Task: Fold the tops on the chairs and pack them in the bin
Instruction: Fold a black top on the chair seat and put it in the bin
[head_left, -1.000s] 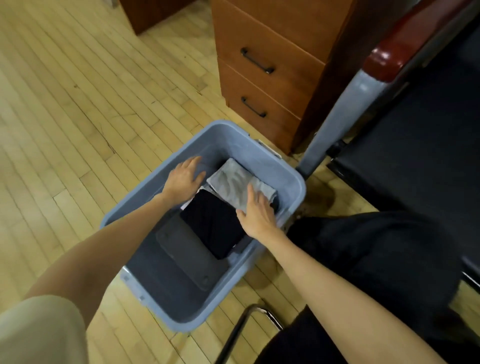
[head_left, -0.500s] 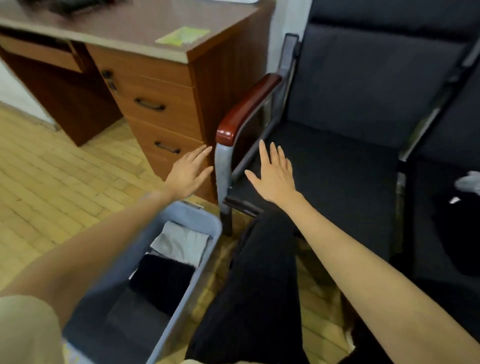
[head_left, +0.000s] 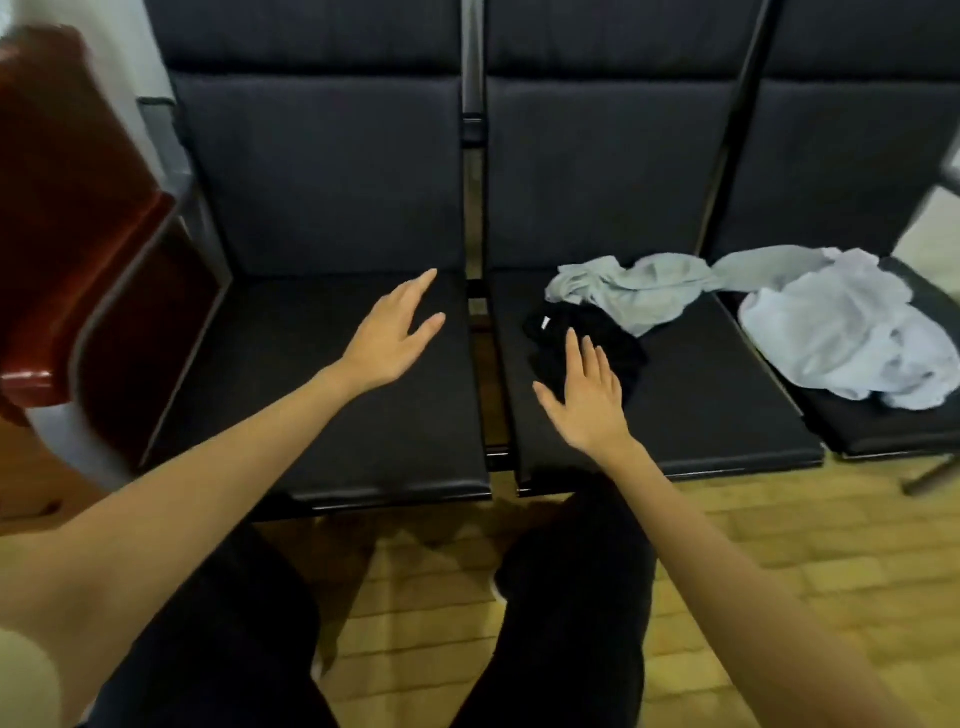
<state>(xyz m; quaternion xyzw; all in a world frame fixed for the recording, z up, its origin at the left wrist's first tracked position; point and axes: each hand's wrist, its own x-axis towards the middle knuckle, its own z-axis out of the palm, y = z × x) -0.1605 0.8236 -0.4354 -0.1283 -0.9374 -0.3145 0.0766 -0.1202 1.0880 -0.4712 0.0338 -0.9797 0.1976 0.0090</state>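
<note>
Three tops lie crumpled on the chairs (head_left: 727, 410): a black top (head_left: 587, 338), a grey top (head_left: 634, 291) behind it, a pale top (head_left: 841, 332) right of it. Both hands are spread and hold nothing, the right hand (head_left: 589, 400) at the black top's near edge, the left hand (head_left: 387, 338) left of it.

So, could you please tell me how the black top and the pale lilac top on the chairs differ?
The black top is dark and bunched into a small heap; the pale lilac top is light and spreads wider. The black top lies on the middle seat, just beyond the open right hand; the lilac one lies on the right-hand seat, far from both hands. Both are crumpled and unfolded.
</note>
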